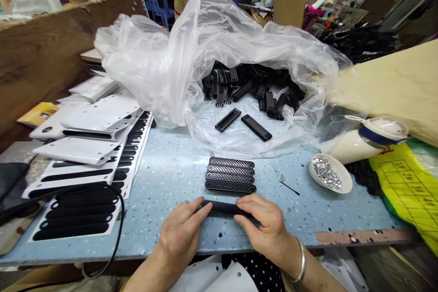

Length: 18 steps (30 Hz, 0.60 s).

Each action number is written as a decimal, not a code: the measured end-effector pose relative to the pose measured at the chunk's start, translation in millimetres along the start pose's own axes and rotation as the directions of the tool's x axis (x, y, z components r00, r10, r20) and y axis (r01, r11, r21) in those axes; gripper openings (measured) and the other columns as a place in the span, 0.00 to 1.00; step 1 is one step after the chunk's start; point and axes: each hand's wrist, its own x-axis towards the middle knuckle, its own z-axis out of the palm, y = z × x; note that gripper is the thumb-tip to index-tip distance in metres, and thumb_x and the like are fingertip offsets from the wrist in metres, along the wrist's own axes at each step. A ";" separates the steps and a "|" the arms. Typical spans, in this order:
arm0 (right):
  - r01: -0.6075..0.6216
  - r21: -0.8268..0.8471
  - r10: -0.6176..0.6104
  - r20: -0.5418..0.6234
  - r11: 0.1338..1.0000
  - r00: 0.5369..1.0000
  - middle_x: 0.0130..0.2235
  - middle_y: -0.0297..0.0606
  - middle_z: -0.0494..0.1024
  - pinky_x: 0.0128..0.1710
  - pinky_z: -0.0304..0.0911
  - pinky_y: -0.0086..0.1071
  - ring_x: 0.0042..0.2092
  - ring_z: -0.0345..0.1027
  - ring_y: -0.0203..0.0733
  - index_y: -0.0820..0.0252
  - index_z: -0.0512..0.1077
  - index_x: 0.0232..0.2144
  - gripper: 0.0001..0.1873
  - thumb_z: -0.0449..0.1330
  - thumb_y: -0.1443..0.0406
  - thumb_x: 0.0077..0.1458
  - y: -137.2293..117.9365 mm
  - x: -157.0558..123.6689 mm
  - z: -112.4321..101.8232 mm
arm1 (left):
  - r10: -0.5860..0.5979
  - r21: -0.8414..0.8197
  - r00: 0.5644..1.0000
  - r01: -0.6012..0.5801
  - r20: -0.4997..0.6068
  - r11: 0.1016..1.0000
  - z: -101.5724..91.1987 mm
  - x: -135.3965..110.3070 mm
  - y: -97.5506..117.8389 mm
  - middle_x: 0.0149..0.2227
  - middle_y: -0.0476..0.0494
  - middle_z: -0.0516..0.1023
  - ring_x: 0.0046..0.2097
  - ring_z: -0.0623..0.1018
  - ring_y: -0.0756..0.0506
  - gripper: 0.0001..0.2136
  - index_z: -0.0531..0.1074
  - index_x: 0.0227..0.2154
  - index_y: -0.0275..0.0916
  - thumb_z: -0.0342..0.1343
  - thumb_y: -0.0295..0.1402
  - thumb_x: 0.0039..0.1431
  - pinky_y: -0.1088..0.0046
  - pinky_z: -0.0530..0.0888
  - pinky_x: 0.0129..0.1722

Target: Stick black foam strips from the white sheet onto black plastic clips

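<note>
Four bars [230, 174] lay abreast. One strip [224, 208], between bars and front edge [219, 248]: left hand [181, 226] and right hand [265, 221] pinched its ends. Open table [164, 164] flanked the bars.

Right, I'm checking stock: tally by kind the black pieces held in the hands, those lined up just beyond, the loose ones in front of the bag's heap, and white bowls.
Held black piece: 1
Lined-up black pieces: 4
Loose black pieces: 2
White bowl: 1
Total: 8

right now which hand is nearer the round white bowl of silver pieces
The right hand, in front and left of the bowl; the left hand is farther left.
</note>
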 end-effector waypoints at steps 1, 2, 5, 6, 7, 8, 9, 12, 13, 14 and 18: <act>0.001 -0.002 -0.001 -0.003 1.000 1.000 0.34 0.44 0.80 0.34 0.74 0.39 0.35 0.75 0.45 0.61 0.77 0.37 0.08 0.61 0.73 0.54 0.1 0.0 0.1 | -0.006 -0.009 1.000 0.006 -0.004 1.000 0.7 0.3 0.1 0.47 0.33 0.79 0.42 0.80 0.43 0.18 0.73 0.50 0.37 0.48 0.18 0.62 0.64 0.81 0.37; 0.001 -0.003 -0.001 -0.005 1.000 1.000 0.34 0.44 0.80 0.34 0.74 0.38 0.35 0.75 0.45 0.61 0.77 0.37 0.08 0.61 0.73 0.54 0.4 -0.1 0.2 | -0.013 -0.014 1.000 0.013 -0.008 1.000 1.3 0.8 0.2 0.47 0.34 0.79 0.42 0.80 0.44 0.18 0.73 0.50 0.37 0.48 0.18 0.62 0.65 0.81 0.37; -0.005 0.007 0.005 -0.011 1.000 1.000 0.35 0.44 0.80 0.35 0.74 0.38 0.36 0.75 0.44 0.61 0.78 0.37 0.08 0.62 0.73 0.54 2.1 -1.3 0.9 | -0.054 -0.051 0.999 0.053 -0.011 0.997 1.5 3.3 0.7 0.46 0.35 0.80 0.42 0.81 0.44 0.17 0.73 0.50 0.37 0.49 0.19 0.62 0.67 0.81 0.38; -0.008 0.013 0.008 -0.013 1.000 1.000 0.35 0.44 0.80 0.35 0.74 0.38 0.36 0.75 0.44 0.61 0.78 0.37 0.08 0.62 0.73 0.53 2.7 -1.9 1.2 | -0.081 -0.075 0.997 0.080 -0.005 0.994 0.9 4.6 1.0 0.45 0.35 0.81 0.42 0.82 0.44 0.16 0.72 0.51 0.36 0.49 0.19 0.63 0.67 0.81 0.39; -0.011 0.019 0.011 -0.016 1.000 1.000 0.35 0.44 0.80 0.35 0.74 0.37 0.36 0.75 0.44 0.61 0.78 0.36 0.08 0.62 0.73 0.53 3.4 -2.6 1.6 | -0.114 -0.101 0.993 0.114 0.004 0.988 0.0 6.1 1.4 0.44 0.36 0.81 0.42 0.82 0.44 0.16 0.71 0.52 0.36 0.50 0.20 0.63 0.67 0.81 0.39; -0.013 0.026 0.014 -0.018 1.000 1.000 0.35 0.44 0.80 0.35 0.74 0.37 0.36 0.75 0.44 0.61 0.78 0.36 0.08 0.62 0.73 0.53 3.9 -3.2 1.8 | -0.153 -0.127 0.988 0.154 0.022 0.980 -1.2 7.8 1.8 0.42 0.37 0.82 0.41 0.82 0.44 0.15 0.70 0.52 0.35 0.51 0.22 0.63 0.67 0.81 0.39; -0.018 0.032 0.018 -0.019 0.999 1.000 0.35 0.43 0.80 0.35 0.74 0.37 0.36 0.75 0.44 0.61 0.78 0.36 0.08 0.62 0.73 0.53 4.2 -3.7 2.0 | -0.189 -0.150 0.981 0.193 0.043 0.970 -2.5 9.5 2.2 0.41 0.38 0.82 0.39 0.82 0.45 0.15 0.70 0.52 0.35 0.52 0.23 0.63 0.68 0.81 0.38; -0.034 0.038 0.035 -0.015 0.999 0.999 0.35 0.43 0.80 0.35 0.74 0.37 0.36 0.75 0.44 0.61 0.77 0.36 0.08 0.62 0.74 0.52 3.3 -4.0 1.8 | -0.249 -0.191 0.965 0.260 0.080 0.946 -5.7 14.3 3.3 0.38 0.41 0.82 0.35 0.82 0.46 0.11 0.72 0.48 0.37 0.54 0.26 0.63 0.70 0.81 0.35; -0.038 0.035 0.038 -0.012 0.999 0.999 0.35 0.43 0.80 0.35 0.74 0.37 0.36 0.75 0.44 0.61 0.77 0.36 0.08 0.62 0.74 0.52 2.2 -3.5 1.4 | -0.256 -0.200 0.963 0.268 0.083 0.943 -6.2 15.3 3.5 0.37 0.41 0.82 0.35 0.82 0.46 0.11 0.73 0.46 0.38 0.54 0.27 0.63 0.70 0.81 0.34; -0.040 0.029 0.040 -0.011 0.999 0.999 0.36 0.43 0.81 0.35 0.74 0.37 0.36 0.75 0.44 0.61 0.77 0.36 0.09 0.62 0.74 0.52 0.9 -2.8 0.8 | -0.260 -0.206 0.962 0.271 0.079 0.940 -6.5 16.0 3.5 0.37 0.42 0.82 0.35 0.82 0.47 0.10 0.73 0.45 0.39 0.54 0.27 0.62 0.70 0.81 0.34; -0.017 0.004 0.017 -0.032 1.000 0.999 0.36 0.43 0.81 0.35 0.74 0.39 0.36 0.76 0.45 0.60 0.77 0.37 0.09 0.62 0.73 0.52 -6.0 0.8 -1.4 | -0.279 -0.229 0.959 0.284 0.055 0.931 -5.9 15.4 2.9 0.37 0.43 0.83 0.36 0.82 0.46 0.09 0.75 0.44 0.40 0.54 0.27 0.62 0.70 0.81 0.34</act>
